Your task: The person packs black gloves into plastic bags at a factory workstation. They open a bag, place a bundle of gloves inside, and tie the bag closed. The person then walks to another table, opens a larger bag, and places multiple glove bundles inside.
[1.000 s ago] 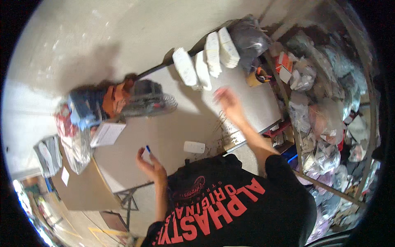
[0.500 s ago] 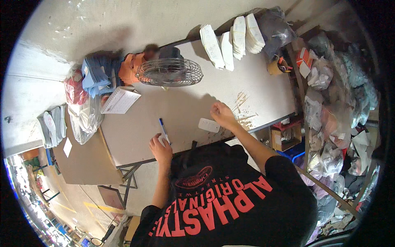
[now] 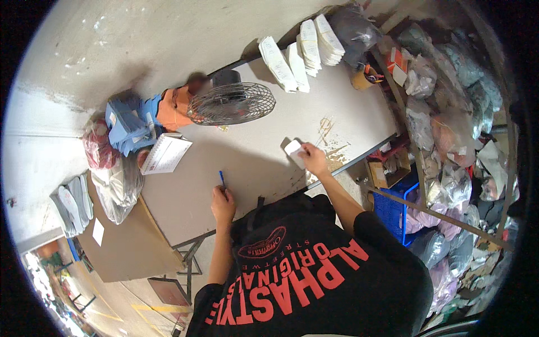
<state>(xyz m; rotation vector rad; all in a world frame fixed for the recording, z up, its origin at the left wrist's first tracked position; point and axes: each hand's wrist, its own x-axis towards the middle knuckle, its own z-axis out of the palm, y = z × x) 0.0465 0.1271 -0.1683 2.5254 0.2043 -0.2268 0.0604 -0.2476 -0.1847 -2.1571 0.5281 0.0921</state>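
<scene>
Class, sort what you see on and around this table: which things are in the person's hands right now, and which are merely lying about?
In hand:
left hand holds blue pen
right hand on small white pad

Lying about:
desk fan
spiral notebook
white stacks
bagged goods

L hand (image 3: 223, 203) grips a blue pen (image 3: 222, 179) upright on the grey desk (image 3: 252, 160). R hand (image 3: 314, 159) rests on a small white pad (image 3: 294, 153) nr the front edge. Behind: desk fan (image 3: 231, 103), spiral notebook (image 3: 165, 153), white stacks (image 3: 300, 48) at back.
</scene>
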